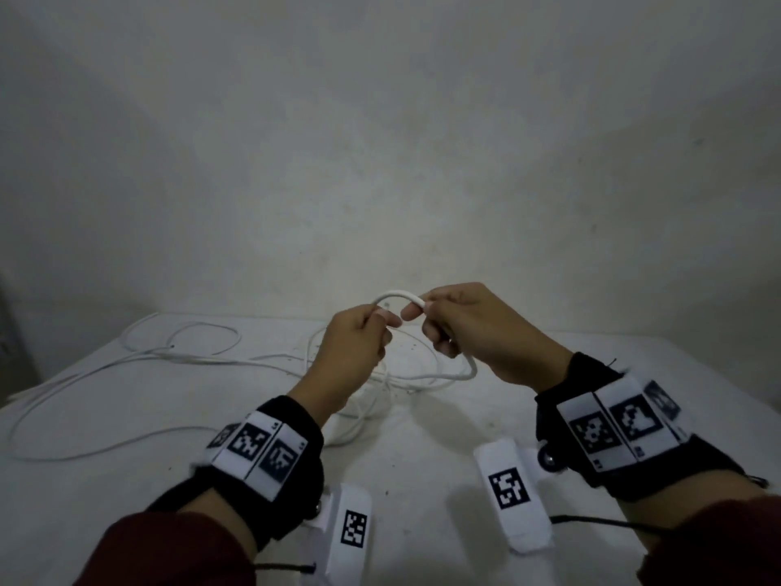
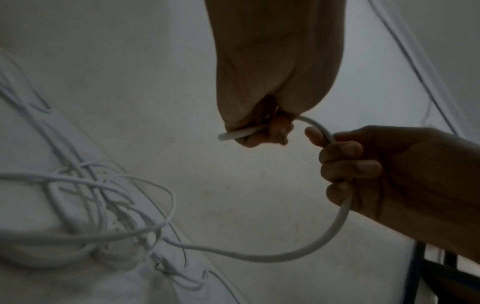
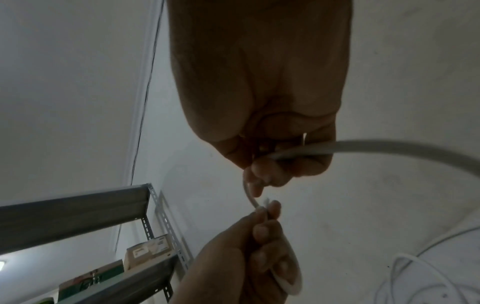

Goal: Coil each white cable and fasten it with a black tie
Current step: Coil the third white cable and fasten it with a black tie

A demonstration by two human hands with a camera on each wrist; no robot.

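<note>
White cable (image 1: 397,296): I am holding it up between both hands, above the table (image 1: 443,420); a short arch is spanning the gap between my fingertips.
Left hand (image 1: 357,344): my thumb and fingers are curling round the cable near its end, the tip poking out past them.
Right hand (image 1: 473,327): my fingers are wrapping round the cable; it is running through my fist and drooping below it.
Loose cables (image 1: 169,353): lying tangled on the table, below and beyond my left fingers.
Black tie: I cannot make one out.
</note>
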